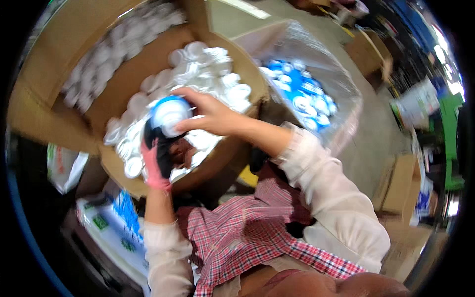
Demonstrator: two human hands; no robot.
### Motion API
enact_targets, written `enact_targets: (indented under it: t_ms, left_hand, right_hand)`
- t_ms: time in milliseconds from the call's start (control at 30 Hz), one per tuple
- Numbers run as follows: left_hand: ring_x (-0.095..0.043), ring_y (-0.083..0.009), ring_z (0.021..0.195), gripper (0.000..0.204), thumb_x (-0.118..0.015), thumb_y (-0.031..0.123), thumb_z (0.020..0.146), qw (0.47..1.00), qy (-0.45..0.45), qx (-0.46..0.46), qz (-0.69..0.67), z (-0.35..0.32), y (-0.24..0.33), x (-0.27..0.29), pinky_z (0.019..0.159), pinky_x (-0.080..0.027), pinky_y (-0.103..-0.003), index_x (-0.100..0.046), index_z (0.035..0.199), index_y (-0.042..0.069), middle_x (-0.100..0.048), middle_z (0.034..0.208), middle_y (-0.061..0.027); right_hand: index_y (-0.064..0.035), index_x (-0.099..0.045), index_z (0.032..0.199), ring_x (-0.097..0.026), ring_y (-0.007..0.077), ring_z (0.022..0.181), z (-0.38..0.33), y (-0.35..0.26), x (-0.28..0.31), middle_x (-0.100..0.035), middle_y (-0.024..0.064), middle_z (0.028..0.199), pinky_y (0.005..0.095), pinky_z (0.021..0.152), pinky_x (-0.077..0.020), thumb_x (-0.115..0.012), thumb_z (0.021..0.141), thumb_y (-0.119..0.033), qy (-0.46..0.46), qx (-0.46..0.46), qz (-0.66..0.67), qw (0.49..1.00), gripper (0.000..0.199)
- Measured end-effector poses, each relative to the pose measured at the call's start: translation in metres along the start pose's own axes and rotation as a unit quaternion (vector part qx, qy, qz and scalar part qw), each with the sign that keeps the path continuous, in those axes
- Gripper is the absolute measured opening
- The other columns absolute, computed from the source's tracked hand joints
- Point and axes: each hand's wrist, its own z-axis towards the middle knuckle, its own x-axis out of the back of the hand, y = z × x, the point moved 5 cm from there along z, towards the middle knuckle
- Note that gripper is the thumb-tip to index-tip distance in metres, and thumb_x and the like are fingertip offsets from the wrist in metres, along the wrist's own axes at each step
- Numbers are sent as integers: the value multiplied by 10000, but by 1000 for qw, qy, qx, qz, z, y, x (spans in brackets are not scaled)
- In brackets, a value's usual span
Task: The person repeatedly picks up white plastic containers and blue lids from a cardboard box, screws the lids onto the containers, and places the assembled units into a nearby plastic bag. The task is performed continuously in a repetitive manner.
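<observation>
A round white-and-blue piece [168, 117], blurred by motion, is between my two hands over a big cardboard box [217, 157]. My left hand [157, 158], in a pink and black glove, closes round it from below and the left. With bare fingers curved over its top and right side, my right hand [213, 113] grips it too. White round pieces [190, 74], like caps or lids, are heaped inside the box under my hands. More white pieces [106, 52] lie beyond a cardboard wall at the far left.
Right of the box, a container lined with clear plastic [341, 79] holds blue and white pieces [302, 94]. Printed sacks [111, 225] lie at the lower left. Cardboard boxes [403, 183], a white sack [415, 104] and a green frame [449, 138] stand along the right.
</observation>
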Motion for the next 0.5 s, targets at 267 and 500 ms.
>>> enact_targets:
  t_ms: [267, 500]
  left_hand:
    - [-604, -217, 945, 348, -662, 158, 861, 978, -70, -75, 183, 9, 37, -39, 841, -490, -358, -561, 1154, -3, -628, 1067, -118]
    - [-651, -245, 914, 565, -591, 409, 936, 976, -98, 84, -177, 1, 35, -68, 735, -570, -337, -427, 1289, -1, -561, 1156, -124]
  right_hand:
    - [-12, -544, 1268, -606, 117, 901, -16, 22, 30, -636, 53, 1035, 272, 797, -512, -611, 936, -161, -7, -110, 191, 975, 370]
    - [16, -588, 1025, -596, 124, 736, -28, 29, 31, -617, 53, 844, 272, 673, -496, -537, 962, -181, 96, -111, 82, 986, 213]
